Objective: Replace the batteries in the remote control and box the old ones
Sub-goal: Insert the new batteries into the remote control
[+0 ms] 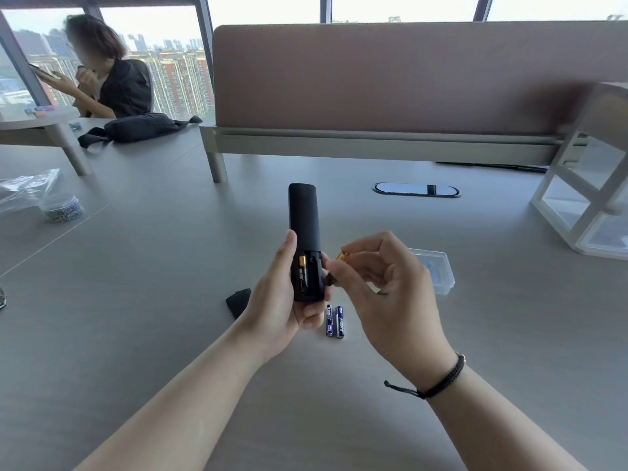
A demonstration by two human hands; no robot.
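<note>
I see the left hand [282,294] gripping the black remote control [303,229] upright, back open, one gold-black battery [303,274] inside. The right hand [384,294] pinches another gold battery [344,257] just beside it. Two blue batteries [334,321] lie on the surface [170,266] between the hands; a clear plastic box [438,270] sits behind the right hand, the cover [238,300] by the left.

High-rise office, shared desk area

A long grey desk [475,351] carries a pink-brown privacy divider [390,76] across the upper middle and an oval cable port [416,190] set into its top. Floor-to-ceiling windows [170,62] at upper left look out over city towers, and there a seated person [112,83] looks at a phone.
</note>
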